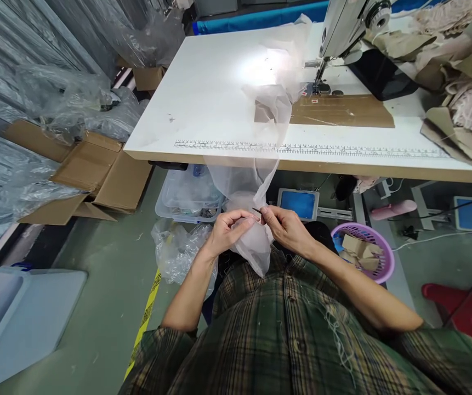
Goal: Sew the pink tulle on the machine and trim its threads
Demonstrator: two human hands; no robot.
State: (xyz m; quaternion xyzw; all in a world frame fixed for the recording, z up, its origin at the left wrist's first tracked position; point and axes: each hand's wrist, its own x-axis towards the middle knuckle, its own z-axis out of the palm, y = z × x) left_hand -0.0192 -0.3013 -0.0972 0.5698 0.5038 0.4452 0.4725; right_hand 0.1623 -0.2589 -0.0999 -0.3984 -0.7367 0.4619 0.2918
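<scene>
A long piece of sheer white fabric (pixel 269 104) trails from the sewing machine (pixel 345 24) across the white table (pixel 203 93) and hangs over its front edge into my lap. My left hand (pixel 229 230) pinches the fabric's lower part below the table edge. My right hand (pixel 287 227) is closed close beside it, holding a small dark tool (pixel 257 210), too small to name, against the cloth. Both hands nearly touch in front of my plaid shirt.
A brown fabric piece (pixel 342 109) lies under the machine's needle; beige fabric pieces (pixel 461 82) pile at the table's right. Below are a clear plastic bin (pixel 188 197), a purple basket (pixel 367 249) of scraps, a crumpled plastic bag (pixel 176 249), cardboard boxes (pixel 91 175) and a red stool (pixel 461 307).
</scene>
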